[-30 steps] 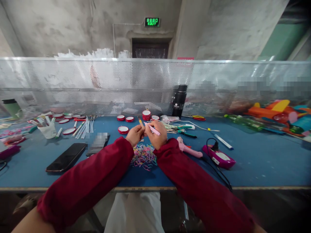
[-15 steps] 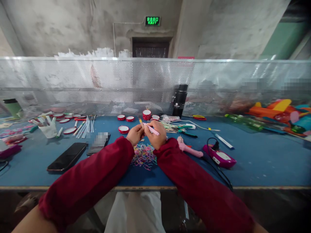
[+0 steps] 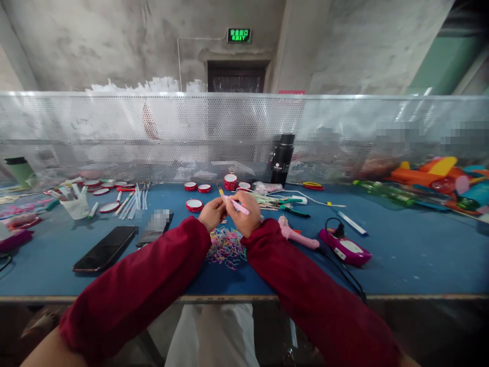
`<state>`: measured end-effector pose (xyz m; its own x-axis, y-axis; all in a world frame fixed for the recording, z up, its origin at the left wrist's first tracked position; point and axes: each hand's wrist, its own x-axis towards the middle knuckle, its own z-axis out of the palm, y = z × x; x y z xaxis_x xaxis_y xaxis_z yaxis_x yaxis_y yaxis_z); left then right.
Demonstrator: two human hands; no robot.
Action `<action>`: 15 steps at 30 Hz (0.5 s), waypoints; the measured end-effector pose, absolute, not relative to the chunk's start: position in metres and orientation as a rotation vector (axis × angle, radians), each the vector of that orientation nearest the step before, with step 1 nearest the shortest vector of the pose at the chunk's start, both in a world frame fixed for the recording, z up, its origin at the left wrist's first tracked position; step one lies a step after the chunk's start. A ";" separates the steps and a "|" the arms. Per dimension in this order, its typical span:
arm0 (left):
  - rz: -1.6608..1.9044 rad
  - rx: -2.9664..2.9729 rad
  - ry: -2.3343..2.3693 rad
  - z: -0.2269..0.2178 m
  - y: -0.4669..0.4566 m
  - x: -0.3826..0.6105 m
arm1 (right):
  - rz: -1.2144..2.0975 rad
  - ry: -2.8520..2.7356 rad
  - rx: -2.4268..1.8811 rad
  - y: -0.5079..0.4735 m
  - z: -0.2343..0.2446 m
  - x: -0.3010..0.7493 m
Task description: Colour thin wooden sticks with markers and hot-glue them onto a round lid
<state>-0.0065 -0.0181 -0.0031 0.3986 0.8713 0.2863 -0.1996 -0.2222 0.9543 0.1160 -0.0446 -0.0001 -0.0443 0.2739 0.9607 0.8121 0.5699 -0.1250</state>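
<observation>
Watching remotely, I see the pink pen (image 3: 240, 206) clamped in the fingers of the right hand (image 3: 247, 218), slanting from far left to near right. The left hand (image 3: 212, 213) is just beside its far end; whether its fingers grip anything, I cannot tell.

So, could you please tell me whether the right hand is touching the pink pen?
Touching: the head view shows the right hand closed around the pink pen, which lies against it with no gap showing.
</observation>
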 end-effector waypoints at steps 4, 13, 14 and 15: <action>1.130 1.473 0.622 -0.003 -0.019 -0.007 | -0.573 -1.599 -0.928 -0.044 0.000 0.116; 1.129 1.489 0.610 -0.003 -0.018 -0.007 | -0.558 -1.599 -0.924 -0.043 -0.001 0.116; 1.132 1.488 0.609 -0.003 -0.018 -0.007 | -0.554 -1.603 -0.925 -0.043 -0.001 0.117; 1.129 1.490 0.610 -0.003 -0.018 -0.007 | -0.551 -1.601 -0.926 -0.043 -0.001 0.117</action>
